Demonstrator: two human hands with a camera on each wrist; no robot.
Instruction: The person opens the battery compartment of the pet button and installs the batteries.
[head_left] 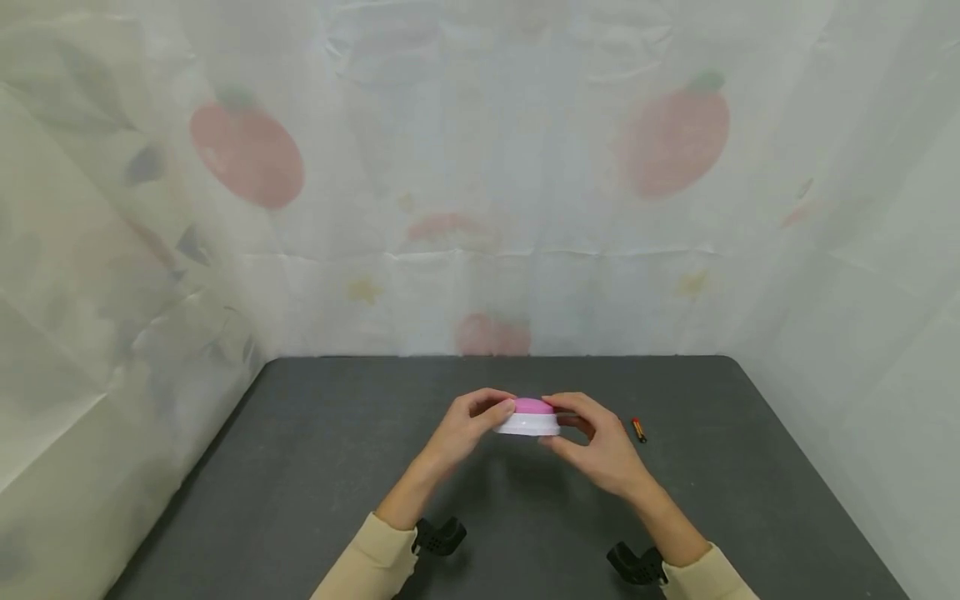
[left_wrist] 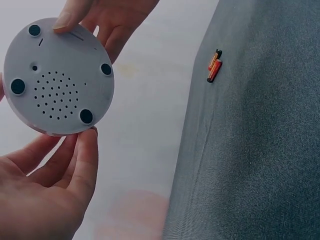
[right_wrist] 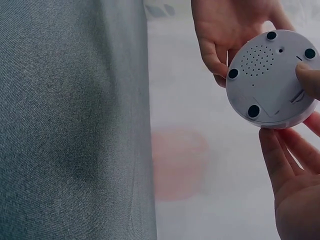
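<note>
A round device (head_left: 528,417) with a pink top and a white base is held a little above the dark grey table (head_left: 337,467), between both hands. My left hand (head_left: 480,414) pinches its left rim and my right hand (head_left: 573,421) grips its right side. The left wrist view shows the white underside (left_wrist: 57,75), with a speaker grille and black rubber feet. There my left fingertips (left_wrist: 87,145) touch the rim, and a right finger (left_wrist: 67,20) presses the far edge. In the right wrist view my right thumb (right_wrist: 309,79) lies on the underside (right_wrist: 270,75).
Two small red and black batteries (head_left: 638,429) (left_wrist: 214,65) lie on the table just right of my right hand. A pale printed sheet (head_left: 480,208) walls in the back and both sides. Black wrist mounts (head_left: 438,536) sit on my cream sleeves.
</note>
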